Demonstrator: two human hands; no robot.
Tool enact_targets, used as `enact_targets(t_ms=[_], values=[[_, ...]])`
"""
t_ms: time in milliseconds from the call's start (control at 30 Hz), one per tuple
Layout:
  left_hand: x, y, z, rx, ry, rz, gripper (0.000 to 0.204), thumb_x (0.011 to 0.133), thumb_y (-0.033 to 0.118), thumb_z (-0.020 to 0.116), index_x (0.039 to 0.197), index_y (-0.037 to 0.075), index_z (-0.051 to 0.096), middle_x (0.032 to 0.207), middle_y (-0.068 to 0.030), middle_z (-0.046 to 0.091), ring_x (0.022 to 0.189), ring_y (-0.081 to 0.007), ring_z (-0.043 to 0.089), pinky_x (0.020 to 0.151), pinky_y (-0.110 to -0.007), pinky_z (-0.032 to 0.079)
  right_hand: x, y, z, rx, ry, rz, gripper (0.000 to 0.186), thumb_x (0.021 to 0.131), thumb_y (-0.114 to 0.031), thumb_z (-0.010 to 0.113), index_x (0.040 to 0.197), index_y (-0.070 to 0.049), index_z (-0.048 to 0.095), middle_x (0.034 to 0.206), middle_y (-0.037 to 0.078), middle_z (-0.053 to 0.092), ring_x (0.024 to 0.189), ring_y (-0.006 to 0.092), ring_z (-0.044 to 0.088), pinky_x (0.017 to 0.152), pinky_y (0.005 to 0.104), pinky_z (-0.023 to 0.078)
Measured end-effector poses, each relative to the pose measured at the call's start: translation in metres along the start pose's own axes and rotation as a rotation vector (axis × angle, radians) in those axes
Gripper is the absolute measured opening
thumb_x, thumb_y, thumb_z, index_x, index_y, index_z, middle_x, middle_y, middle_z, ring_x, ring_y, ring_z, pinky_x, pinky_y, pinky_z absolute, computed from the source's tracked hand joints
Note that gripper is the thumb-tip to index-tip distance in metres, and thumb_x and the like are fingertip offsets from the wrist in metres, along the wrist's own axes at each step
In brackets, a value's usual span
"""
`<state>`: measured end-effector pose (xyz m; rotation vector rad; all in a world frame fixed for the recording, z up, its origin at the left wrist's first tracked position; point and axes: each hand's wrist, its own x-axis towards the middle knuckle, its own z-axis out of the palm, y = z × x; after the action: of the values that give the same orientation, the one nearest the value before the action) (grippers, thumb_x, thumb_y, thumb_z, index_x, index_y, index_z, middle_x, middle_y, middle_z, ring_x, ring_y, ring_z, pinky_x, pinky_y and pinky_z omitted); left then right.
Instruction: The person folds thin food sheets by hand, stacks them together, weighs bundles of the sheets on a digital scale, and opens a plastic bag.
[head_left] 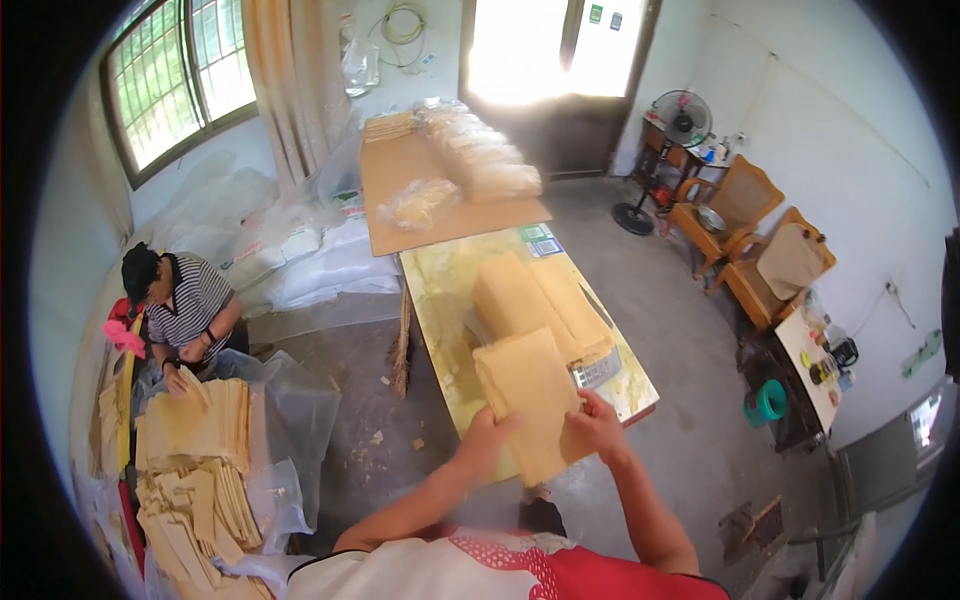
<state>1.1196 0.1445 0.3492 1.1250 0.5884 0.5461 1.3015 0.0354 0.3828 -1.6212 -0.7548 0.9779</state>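
Observation:
Between my two hands, over the near end of a long yellow-stained table point(440, 300), is a stack of thin tan sheets point(535, 405). My left hand point(488, 438) grips its left edge, somewhat blurred. My right hand point(597, 424) pinches the right edge with thumb and fingers. Just beyond lies a larger pile of tan sheets point(545, 300), resting on a digital scale point(597, 370) whose grey keypad shows at the pile's near right corner. The held stack hides part of that pile and the table's near edge.
Bagged sheets point(480, 150) line a brown board point(390, 225) at the table's far end. At left a co-worker point(195, 300) handles sheets above a heap of tan pieces point(195, 470). A broom point(402, 345) leans by the table; wooden chairs point(735, 200) and a fan point(683, 120) stand right.

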Motion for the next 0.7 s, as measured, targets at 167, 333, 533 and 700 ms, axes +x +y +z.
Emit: enact_targets(t_ms=[167, 333, 533, 700], values=[[0.051, 0.020, 0.014, -0.163, 0.275, 0.010, 0.027, 0.090, 0.015, 0.051, 0.114, 0.003, 0.049, 0.097, -0.0065, 0.057, 0.083, -0.0142, 0.058, 0.072, -0.027, 0.050, 0.131, -0.017, -0.070, 0.173, -0.024, -0.063, 0.040, 0.082, -0.007, 0.060, 0.120, -0.002, 0.048, 0.086, 0.002, 0.058, 0.075, 0.0100, 0.055, 0.066, 0.0246, 0.045], [0.078, 0.017, 0.031, -0.203, 0.422, 0.115, 0.022, 0.091, 0.014, 0.050, 0.111, 0.004, 0.052, 0.094, -0.0067, 0.059, 0.083, -0.0151, 0.059, 0.071, -0.028, 0.050, 0.245, 0.011, -0.132, 0.060, -0.112, -0.029, 0.042, 0.082, -0.006, 0.058, 0.122, 0.000, 0.048, 0.092, 0.009, 0.062, 0.079, 0.0144, 0.059, 0.070, 0.0280, 0.048], [0.080, -0.005, 0.027, -0.208, 0.642, 0.016, 0.019, 0.090, 0.011, 0.050, 0.108, 0.005, 0.053, 0.093, -0.0063, 0.060, 0.081, -0.0145, 0.059, 0.072, -0.029, 0.050, 0.287, 0.057, -0.133, -0.555, -0.048, -0.118, 0.047, 0.077, -0.016, 0.064, 0.119, 0.001, 0.052, 0.087, 0.010, 0.063, 0.077, 0.0169, 0.061, 0.069, 0.0306, 0.049], [0.085, -0.004, 0.014, -0.206, 0.753, 0.065, 0.018, 0.091, 0.011, 0.050, 0.108, 0.005, 0.053, 0.093, -0.0062, 0.059, 0.082, -0.0151, 0.059, 0.072, -0.029, 0.050, 0.310, 0.085, -0.151, -0.526, -0.046, -0.120, 0.052, 0.078, -0.025, 0.068, 0.119, 0.002, 0.052, 0.080, 0.007, 0.062, 0.071, 0.0144, 0.058, 0.064, 0.0282, 0.047]])
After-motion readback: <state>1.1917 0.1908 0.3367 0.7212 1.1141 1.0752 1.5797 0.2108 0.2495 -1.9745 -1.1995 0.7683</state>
